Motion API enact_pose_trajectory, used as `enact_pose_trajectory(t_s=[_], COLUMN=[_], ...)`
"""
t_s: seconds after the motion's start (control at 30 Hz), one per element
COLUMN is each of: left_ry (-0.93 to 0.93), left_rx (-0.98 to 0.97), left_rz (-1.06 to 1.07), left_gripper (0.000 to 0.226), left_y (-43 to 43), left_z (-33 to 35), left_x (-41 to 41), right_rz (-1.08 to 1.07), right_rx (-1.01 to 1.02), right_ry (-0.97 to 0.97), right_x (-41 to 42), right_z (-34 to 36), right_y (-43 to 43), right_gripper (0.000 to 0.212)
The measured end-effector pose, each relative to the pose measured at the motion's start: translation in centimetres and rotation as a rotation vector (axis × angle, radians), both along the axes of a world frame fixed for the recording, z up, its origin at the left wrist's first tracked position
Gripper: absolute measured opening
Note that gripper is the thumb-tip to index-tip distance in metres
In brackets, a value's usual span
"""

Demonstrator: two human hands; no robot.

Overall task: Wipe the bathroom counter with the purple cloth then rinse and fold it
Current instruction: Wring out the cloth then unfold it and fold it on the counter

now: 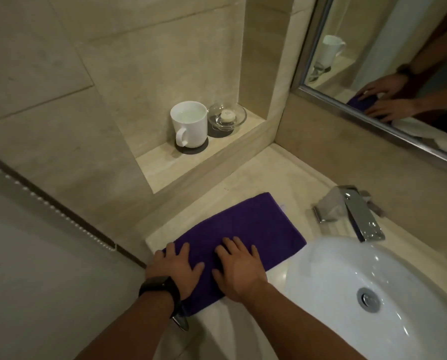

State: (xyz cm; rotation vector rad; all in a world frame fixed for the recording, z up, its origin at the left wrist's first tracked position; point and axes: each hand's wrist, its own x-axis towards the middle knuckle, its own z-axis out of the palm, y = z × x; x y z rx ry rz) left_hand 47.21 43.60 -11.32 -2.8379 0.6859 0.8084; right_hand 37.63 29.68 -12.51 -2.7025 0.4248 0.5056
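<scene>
The purple cloth [245, 224] lies flat as a long rectangle on the beige counter [277, 178], left of the basin. My left hand [177, 266], with a dark watch on its wrist, rests palm down on the cloth's near left end. Beside it, my right hand [239, 268] presses flat on the cloth too, fingers spread. Neither hand grips the cloth. The near edge of the cloth is hidden under my palms.
A white basin [404, 294] with a metal drain sits at the right, a chrome tap [357, 214] behind it. A wall niche holds a white mug [190, 123] and a glass soap dish [226, 116]. A mirror [389, 61] hangs at the upper right.
</scene>
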Motion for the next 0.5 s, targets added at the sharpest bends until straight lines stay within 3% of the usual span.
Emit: enact_pose_trajectory(t_s=[0.17, 0.33, 0.5], left_ry=[-0.021, 0.010, 0.439], left_rx=[-0.026, -0.100, -0.427], left_rz=[-0.131, -0.170, 0.090], left_gripper=[0.063, 0.060, 0.066], left_y=[2.0, 5.3, 7.6], left_z=[0.3, 0.1, -1.1], left_x=[0.1, -1.5, -2.5], right_rz=[-0.215, -0.394, -0.611], right_rx=[-0.099, -0.170, -0.177], right_ry=[-0.036, -0.058, -0.047], right_x=[-1.8, -4.5, -7.9], right_z=[-1.8, -1.9, -0.3], right_y=[5.0, 9.0, 10.6], right_gripper=[0.069, 0.067, 0.072])
